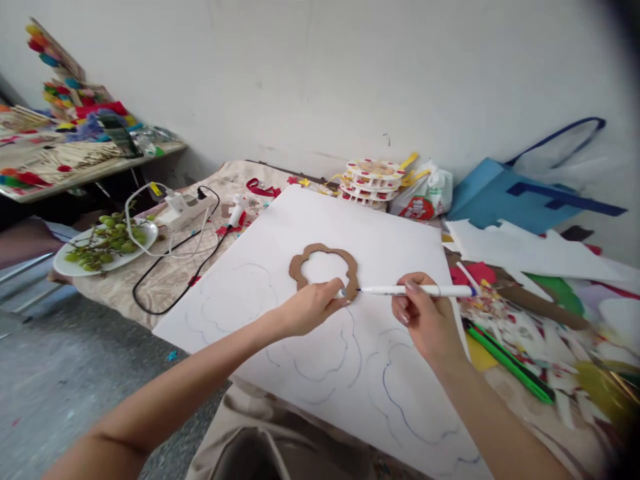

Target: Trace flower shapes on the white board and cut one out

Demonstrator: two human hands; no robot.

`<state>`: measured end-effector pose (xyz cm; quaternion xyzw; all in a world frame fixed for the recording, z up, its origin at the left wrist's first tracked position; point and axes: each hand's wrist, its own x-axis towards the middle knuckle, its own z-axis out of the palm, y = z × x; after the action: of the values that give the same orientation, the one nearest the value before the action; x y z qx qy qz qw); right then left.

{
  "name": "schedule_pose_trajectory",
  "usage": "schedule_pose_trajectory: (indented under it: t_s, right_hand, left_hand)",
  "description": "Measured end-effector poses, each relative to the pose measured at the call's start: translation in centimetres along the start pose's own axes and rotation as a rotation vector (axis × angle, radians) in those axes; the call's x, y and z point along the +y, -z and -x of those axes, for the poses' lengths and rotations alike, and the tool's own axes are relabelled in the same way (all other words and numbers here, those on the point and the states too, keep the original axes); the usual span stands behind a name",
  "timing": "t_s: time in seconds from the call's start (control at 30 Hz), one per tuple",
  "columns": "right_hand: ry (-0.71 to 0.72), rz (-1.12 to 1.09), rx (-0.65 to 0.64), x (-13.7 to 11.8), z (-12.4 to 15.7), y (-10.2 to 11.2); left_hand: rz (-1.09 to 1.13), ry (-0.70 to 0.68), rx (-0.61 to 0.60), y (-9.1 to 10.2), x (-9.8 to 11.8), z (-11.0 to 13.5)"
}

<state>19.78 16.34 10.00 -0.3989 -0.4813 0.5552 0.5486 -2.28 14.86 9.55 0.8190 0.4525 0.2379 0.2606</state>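
While the left hand (311, 308) holds a cardboard ring (296, 268), right hand (425, 317) grips the marker (384, 291) — crosswise, tip left.

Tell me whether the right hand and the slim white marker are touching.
Touching. The head view shows the right hand gripping the slim white marker, thumb laid against it.

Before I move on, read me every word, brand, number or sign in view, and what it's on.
Nothing reads for certain.
White plastic bag: white lettering on red, too blurred to read.
Yellow tag on the white cable: too small to make out any print.
White marker in the right hand: no legible print.
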Motion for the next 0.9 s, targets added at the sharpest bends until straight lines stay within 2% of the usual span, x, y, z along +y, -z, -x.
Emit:
schedule_pose_trajectory:
  t_s: [0.2,0.43,0.7,0.9]
  right_hand:
    - [-0.039,0.038,-0.059,0.0,0.8,-0.6]
    - [-0.056,0.133,-0.136,0.5,1.6,-0.7]
    - [-0.062,0.059,-0.187,1.8,2.4,-1.1]
    - [-0.020,0.043,-0.148,2.6,3.9,-1.1]
  left_hand:
    - [-0.001,-0.020,-0.004,-0.8,0.8,0.0]
    - [-0.128,-0.026,-0.055,-1.5,1.7,-0.1]
    - [-0.292,-0.002,-0.112,-3.5,2.2,0.3]
    - [-0.328,-0.001,-0.113,-5.1,2.7,0.7]
